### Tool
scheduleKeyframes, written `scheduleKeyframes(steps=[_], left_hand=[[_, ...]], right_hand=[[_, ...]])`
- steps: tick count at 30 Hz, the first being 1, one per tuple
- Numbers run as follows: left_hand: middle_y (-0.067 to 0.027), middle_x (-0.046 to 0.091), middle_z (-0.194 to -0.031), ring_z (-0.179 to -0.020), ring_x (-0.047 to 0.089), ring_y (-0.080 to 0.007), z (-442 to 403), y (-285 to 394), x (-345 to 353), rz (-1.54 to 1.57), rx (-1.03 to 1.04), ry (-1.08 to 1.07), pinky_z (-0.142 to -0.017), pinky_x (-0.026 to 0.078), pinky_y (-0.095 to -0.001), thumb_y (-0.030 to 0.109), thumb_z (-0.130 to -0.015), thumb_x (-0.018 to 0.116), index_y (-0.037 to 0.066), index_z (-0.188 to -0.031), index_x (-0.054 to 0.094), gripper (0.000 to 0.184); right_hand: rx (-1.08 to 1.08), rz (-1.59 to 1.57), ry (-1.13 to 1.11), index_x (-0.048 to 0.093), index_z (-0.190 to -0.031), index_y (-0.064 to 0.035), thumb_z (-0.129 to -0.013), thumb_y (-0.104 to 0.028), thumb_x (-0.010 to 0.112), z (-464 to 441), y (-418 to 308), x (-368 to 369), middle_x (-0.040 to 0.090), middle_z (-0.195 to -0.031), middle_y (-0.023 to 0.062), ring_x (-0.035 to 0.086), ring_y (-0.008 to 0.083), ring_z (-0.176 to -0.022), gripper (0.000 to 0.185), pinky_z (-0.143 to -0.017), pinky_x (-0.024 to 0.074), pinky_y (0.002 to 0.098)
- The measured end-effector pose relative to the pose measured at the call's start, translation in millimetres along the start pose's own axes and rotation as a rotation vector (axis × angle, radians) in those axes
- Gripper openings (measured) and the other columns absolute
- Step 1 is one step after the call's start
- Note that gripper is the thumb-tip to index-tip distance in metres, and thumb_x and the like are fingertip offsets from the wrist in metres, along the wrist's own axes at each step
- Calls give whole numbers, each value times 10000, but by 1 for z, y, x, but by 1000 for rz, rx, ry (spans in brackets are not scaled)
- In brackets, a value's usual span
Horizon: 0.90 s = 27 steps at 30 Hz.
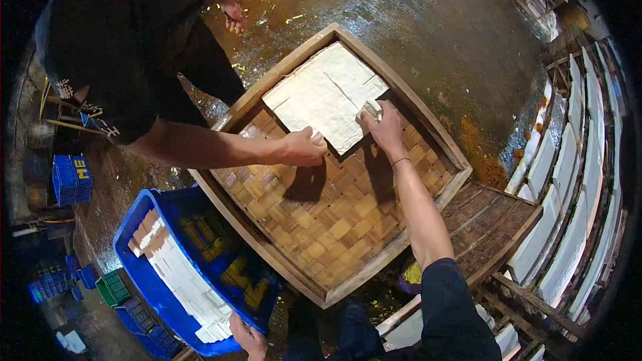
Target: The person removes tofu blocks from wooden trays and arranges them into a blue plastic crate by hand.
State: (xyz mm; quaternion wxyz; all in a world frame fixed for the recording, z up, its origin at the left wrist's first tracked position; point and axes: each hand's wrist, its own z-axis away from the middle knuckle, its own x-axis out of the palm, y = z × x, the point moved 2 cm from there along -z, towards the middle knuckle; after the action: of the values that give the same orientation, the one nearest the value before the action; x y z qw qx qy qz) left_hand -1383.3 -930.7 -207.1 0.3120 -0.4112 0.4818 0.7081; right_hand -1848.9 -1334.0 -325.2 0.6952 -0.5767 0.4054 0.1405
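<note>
A woven bamboo tray (328, 297) with a wooden frame stands in the middle, bearing a pale block layer (328, 97) at its far side. My right hand (386, 127) pinches a small white block (371, 109) at the layer's right edge. Low in the view, my left hand (249, 339) is closed on the rim at the near corner of a blue crate (144, 264). Rows of white blocks (184, 267) lie inside that crate, beside my left hand.
A co-worker's hand (306, 147) holds a small pale piece at the layer's near edge; their other hand (234, 18) hangs beyond the tray. White slabs (565, 247) line racks at right. Blue crates (71, 179) and a green crate (113, 288) stand at left.
</note>
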Motion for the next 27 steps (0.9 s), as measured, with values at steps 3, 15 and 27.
scheduleKeyframes(steps=[3,15,27], left_hand=[[-256,547,-1238,-1159,491,-432,1,-2,1,-37,35,46,-999,363,-459,292,-869,435,-37,-1281,503,531],[-246,549,-1239,-1171,486,-425,6,-9,4,-68,13,85,-1016,352,-466,196,-790,480,-29,-1226,544,495],[-239,555,-1198,-1134,489,-419,0,5,-4,-73,42,108,-989,360,-456,158,-747,489,-22,-1216,547,506]], right_hand=[[-8,-222,6,554,-1197,6,-760,-300,713,-10,5,-1,608,-1161,203,584,314,-1077,557,-896,472,388],[-126,13,-274,523,-1159,29,-807,-392,653,35,-17,17,560,-1163,251,533,391,-1113,564,-942,427,446],[-130,207,-458,441,-1345,40,-848,-505,531,53,-28,24,481,-1355,263,451,373,-1270,743,-1083,277,497]])
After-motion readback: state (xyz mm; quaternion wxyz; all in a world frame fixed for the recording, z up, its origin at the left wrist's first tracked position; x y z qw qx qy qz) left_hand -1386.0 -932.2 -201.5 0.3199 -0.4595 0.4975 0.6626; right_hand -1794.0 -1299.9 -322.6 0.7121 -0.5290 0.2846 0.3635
